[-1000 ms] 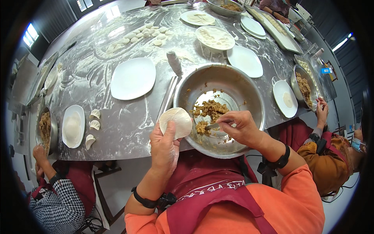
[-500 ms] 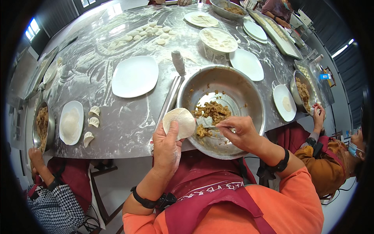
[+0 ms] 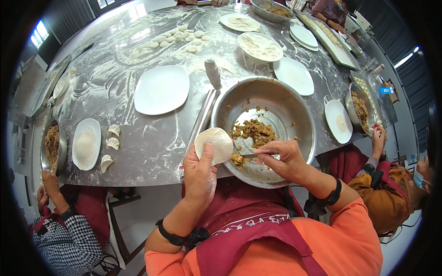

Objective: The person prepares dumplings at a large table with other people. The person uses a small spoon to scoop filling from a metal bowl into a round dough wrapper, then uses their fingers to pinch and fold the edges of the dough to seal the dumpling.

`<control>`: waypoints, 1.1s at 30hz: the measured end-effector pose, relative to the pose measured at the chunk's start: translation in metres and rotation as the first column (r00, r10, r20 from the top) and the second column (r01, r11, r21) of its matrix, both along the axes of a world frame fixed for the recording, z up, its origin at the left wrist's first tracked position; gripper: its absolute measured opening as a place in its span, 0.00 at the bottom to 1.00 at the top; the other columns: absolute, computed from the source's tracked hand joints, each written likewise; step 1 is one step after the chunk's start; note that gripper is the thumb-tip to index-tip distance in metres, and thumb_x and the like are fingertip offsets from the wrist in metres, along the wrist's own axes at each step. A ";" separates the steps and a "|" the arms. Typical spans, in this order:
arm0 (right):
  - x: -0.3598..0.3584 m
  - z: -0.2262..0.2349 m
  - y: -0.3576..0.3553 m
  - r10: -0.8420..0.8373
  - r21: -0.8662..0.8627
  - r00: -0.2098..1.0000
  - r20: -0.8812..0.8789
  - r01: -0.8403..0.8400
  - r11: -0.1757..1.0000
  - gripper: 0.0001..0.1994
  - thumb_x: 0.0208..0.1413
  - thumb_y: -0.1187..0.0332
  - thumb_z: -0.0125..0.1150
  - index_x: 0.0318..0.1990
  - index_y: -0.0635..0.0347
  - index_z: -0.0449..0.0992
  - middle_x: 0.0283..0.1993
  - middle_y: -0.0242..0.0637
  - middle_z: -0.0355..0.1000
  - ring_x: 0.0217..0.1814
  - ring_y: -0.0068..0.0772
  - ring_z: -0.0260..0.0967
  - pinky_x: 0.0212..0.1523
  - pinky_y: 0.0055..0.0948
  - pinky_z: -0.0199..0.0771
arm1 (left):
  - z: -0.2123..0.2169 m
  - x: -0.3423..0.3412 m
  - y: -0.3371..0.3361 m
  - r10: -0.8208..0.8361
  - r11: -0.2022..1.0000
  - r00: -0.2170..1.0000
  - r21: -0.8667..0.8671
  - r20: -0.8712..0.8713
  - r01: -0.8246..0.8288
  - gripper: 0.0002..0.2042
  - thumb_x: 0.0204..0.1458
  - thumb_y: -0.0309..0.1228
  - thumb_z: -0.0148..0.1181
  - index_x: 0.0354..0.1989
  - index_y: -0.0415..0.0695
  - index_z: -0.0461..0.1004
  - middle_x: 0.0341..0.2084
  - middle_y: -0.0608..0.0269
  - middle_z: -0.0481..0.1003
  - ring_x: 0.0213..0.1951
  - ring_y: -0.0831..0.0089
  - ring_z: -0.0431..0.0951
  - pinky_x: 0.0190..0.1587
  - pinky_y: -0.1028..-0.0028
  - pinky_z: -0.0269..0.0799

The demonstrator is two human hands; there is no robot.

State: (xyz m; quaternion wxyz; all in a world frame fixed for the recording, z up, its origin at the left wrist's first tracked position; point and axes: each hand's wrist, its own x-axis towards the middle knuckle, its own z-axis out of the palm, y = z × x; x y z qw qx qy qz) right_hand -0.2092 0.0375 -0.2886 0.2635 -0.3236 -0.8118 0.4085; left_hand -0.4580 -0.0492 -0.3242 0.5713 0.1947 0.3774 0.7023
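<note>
My left hand [image 3: 201,177] holds a round, pale dumpling wrapper [image 3: 215,141] upright, thumb across its face, beside the rim of a large metal bowl [image 3: 301,112]. Brown minced filling [image 3: 258,132] lies in a clump inside the bowl, with smears along the wall. My right hand [image 3: 286,161] is closed around the thin handle of a small metal spatula [image 3: 247,152]. Its blade dips into the near left part of the bowl, against a lump of filling [image 3: 238,159]. The wrapper has no filling on the side I see.
Left of the bowl are a white plate [image 3: 162,90] and a floury grey stick [image 3: 212,73]. Several folded dumplings [image 3: 113,143] lie farther left. Dough pieces [image 3: 171,37] and a wrapper plate [image 3: 240,22] sit at the back. Co-workers' hands [image 3: 49,183] work at bowls on both sides.
The spatula's blade has dropped and tilted down into the filling as my right hand shifted slightly. My left hand keeps the wrapper in nearly the same place.
</note>
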 end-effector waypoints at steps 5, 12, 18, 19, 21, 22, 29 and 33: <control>0.009 -0.006 0.004 -0.098 -0.434 0.985 -0.143 0.027 0.900 0.09 0.70 0.76 0.71 0.52 0.71 0.89 0.42 0.44 0.90 0.42 0.30 0.89 0.45 0.29 0.89 | 0.001 0.001 0.001 0.007 1.000 1.000 0.001 -0.009 -0.007 0.19 0.80 0.34 0.56 0.70 0.33 0.73 0.61 0.47 0.83 0.62 0.58 0.87 0.68 0.59 0.82; 0.026 -0.008 0.040 -0.232 -0.782 0.948 -0.218 -0.027 0.623 0.10 0.71 0.75 0.70 0.53 0.74 0.87 0.42 0.53 0.89 0.41 0.40 0.91 0.47 0.35 0.93 | 0.005 0.004 0.001 0.002 1.000 1.000 -0.010 -0.003 -0.002 0.19 0.80 0.34 0.55 0.71 0.34 0.72 0.61 0.46 0.83 0.63 0.57 0.86 0.69 0.58 0.81; 0.040 -0.003 0.053 -0.310 -0.909 0.931 -0.193 -0.051 0.414 0.11 0.71 0.73 0.71 0.53 0.72 0.87 0.40 0.53 0.88 0.40 0.45 0.91 0.48 0.45 0.94 | 0.025 0.005 0.009 0.008 0.998 0.999 -0.066 0.051 -0.005 0.20 0.80 0.32 0.55 0.72 0.32 0.70 0.65 0.43 0.80 0.65 0.54 0.84 0.71 0.56 0.80; 0.043 0.001 0.056 -0.322 -0.913 0.925 -0.199 -0.056 0.404 0.11 0.71 0.72 0.70 0.54 0.71 0.87 0.40 0.53 0.88 0.40 0.46 0.91 0.48 0.46 0.94 | 0.028 0.005 0.012 0.012 0.998 0.998 -0.067 0.054 -0.009 0.20 0.80 0.32 0.55 0.72 0.32 0.70 0.65 0.43 0.80 0.66 0.54 0.84 0.72 0.55 0.80; 0.055 0.009 0.060 -0.348 -0.915 0.908 -0.235 -0.086 0.394 0.11 0.71 0.72 0.70 0.54 0.70 0.86 0.40 0.52 0.88 0.40 0.45 0.90 0.49 0.47 0.93 | 0.034 0.008 0.017 0.002 0.998 0.998 -0.059 0.064 0.002 0.21 0.80 0.32 0.55 0.73 0.31 0.69 0.66 0.43 0.79 0.67 0.53 0.83 0.73 0.54 0.78; 0.060 0.014 0.062 -0.356 -0.913 0.900 -0.251 -0.097 0.396 0.11 0.71 0.71 0.70 0.54 0.70 0.86 0.40 0.51 0.88 0.40 0.45 0.90 0.49 0.48 0.93 | 0.038 0.011 0.020 -0.003 0.999 0.998 -0.051 0.066 0.007 0.21 0.80 0.33 0.54 0.73 0.31 0.69 0.66 0.42 0.79 0.67 0.53 0.82 0.73 0.53 0.78; 0.071 0.061 0.044 -0.470 -0.795 0.762 -0.446 -0.096 0.599 0.10 0.73 0.75 0.66 0.54 0.74 0.85 0.43 0.51 0.88 0.42 0.43 0.90 0.52 0.40 0.93 | 0.086 0.056 0.039 -0.215 0.957 0.936 -0.129 0.280 0.258 0.28 0.84 0.45 0.42 0.77 0.31 0.63 0.74 0.40 0.71 0.75 0.47 0.73 0.79 0.45 0.69; 0.073 0.058 0.019 -0.068 0.247 0.934 -0.350 0.162 0.955 0.10 0.65 0.81 0.69 0.52 0.70 0.87 0.44 0.49 0.86 0.44 0.43 0.88 0.50 0.38 0.90 | 0.093 0.080 0.048 -0.192 0.958 0.925 -0.142 0.328 0.249 0.30 0.84 0.49 0.36 0.78 0.33 0.61 0.74 0.41 0.71 0.75 0.48 0.72 0.79 0.44 0.69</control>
